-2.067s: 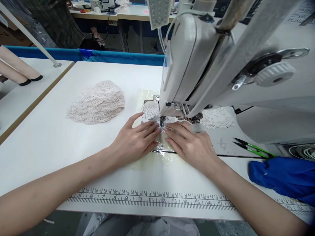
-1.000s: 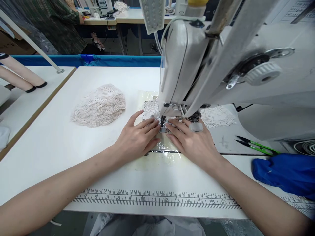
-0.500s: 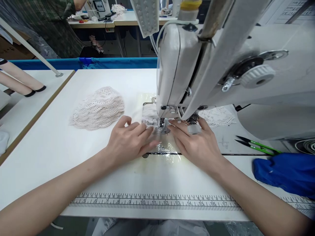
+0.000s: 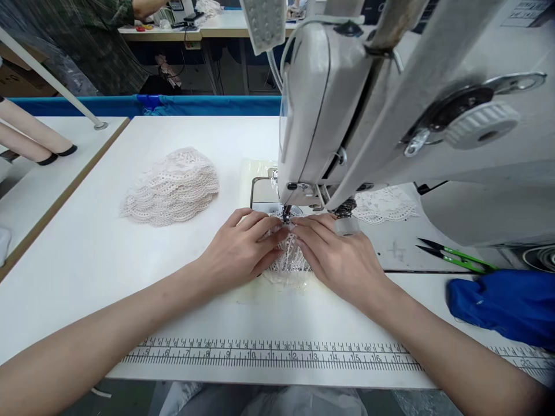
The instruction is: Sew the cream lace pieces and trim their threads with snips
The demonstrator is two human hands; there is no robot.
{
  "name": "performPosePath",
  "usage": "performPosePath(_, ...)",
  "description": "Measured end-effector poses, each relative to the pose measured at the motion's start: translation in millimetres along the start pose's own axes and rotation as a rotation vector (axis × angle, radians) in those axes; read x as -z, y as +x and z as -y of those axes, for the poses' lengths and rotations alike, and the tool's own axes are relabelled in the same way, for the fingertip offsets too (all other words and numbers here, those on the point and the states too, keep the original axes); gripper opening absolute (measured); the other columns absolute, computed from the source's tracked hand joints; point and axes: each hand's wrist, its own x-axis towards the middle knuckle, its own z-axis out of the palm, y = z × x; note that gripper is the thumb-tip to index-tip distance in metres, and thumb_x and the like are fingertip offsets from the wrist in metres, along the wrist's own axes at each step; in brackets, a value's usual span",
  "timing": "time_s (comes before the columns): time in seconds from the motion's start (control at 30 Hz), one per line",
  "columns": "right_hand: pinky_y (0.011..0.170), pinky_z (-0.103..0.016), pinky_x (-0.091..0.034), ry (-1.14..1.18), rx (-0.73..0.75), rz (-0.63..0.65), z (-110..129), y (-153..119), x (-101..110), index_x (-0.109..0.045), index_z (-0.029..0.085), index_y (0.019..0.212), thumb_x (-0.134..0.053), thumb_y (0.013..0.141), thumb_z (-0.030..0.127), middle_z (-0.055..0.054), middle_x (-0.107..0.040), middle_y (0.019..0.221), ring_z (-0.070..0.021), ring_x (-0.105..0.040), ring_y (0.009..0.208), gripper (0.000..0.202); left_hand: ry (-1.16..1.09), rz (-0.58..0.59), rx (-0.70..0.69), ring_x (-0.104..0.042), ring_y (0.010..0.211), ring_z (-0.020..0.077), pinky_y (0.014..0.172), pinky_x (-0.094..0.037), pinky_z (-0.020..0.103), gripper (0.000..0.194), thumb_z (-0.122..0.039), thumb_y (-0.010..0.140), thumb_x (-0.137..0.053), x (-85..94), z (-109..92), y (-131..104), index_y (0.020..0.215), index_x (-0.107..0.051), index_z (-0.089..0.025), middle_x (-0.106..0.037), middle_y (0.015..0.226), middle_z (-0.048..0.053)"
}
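Note:
A small white lace piece lies at the needle of the sewing machine, between my hands. My left hand presses on its left edge, fingers bent and close together, the tips near the presser foot. From the right, my right hand rests on the lace with its fingers together, partly behind a white machine part. Left of the machine is a pile of cream lace pieces. More white lace lies to the right behind the machine head.
Green-handled thread snips and a blue cloth lie at the right. A ruler strip runs along the front edge of the white table. Another person's arm shows at the top left.
The lace now lies in front of the needle, where the bare plate showed before. My left hand has shifted right and my fingers have come down onto the lace; the view has shifted slightly.

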Motion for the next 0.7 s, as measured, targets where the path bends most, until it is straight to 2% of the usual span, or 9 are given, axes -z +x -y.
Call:
performPosePath(0.13,0.096,-0.036,-0.046,-0.054,-0.009,0.013,-2.2,-0.6,-0.9,-0.067,0.01,0.112,-0.052,0.093,0.014,-0.008,-0.076,0.098,-0.0215,-0.067,0.097,0.024,0.071,-0.001,-0.006,-0.065,0.099,0.0222,0.086,-0.046,0.039,0.028,-0.031,0.095,-0.056,1.4,-3.8,-0.3,0.116,-0.068,-0.016,-0.072,0.116,0.007)
performPosePath(0.33,0.103,-0.036,-0.04,-0.1,-0.022,0.006,-2.9,0.5,-1.3,-0.065,0.01,0.119,-0.046,0.101,0.025,-0.008,-0.076,0.099,-0.0185,-0.066,0.098,0.031,0.135,0.035,-0.006,-0.061,0.117,0.0237,0.093,-0.042,0.041,0.032,-0.036,0.097,-0.053,2.4,-8.4,0.4,0.119,-0.067,-0.018,-0.073,0.117,0.006)
performPosePath(0.47,0.104,-0.038,-0.039,-0.108,-0.012,0.017,-3.7,0.1,-2.0,-0.069,0.014,0.115,-0.048,0.101,0.028,-0.005,-0.077,0.097,-0.0193,-0.066,0.099,0.029,0.152,0.051,-0.013,-0.06,0.12,0.0253,0.093,-0.041,0.041,0.033,-0.037,0.098,-0.05,2.3,-9.9,0.5,0.119,-0.066,-0.017,-0.073,0.117,0.008)
performPosePath(0.7,0.103,-0.039,-0.04,-0.096,-0.016,0.01,-5.0,-2.0,-2.4,-0.071,0.014,0.113,-0.05,0.1,0.029,-0.005,-0.077,0.096,-0.0204,-0.067,0.097,0.029,0.154,0.039,-0.001,-0.061,0.119,0.0245,0.092,-0.04,0.041,0.033,-0.036,0.098,-0.05,1.0,-10.7,0.5,0.12,-0.066,-0.018,-0.072,0.117,0.009)
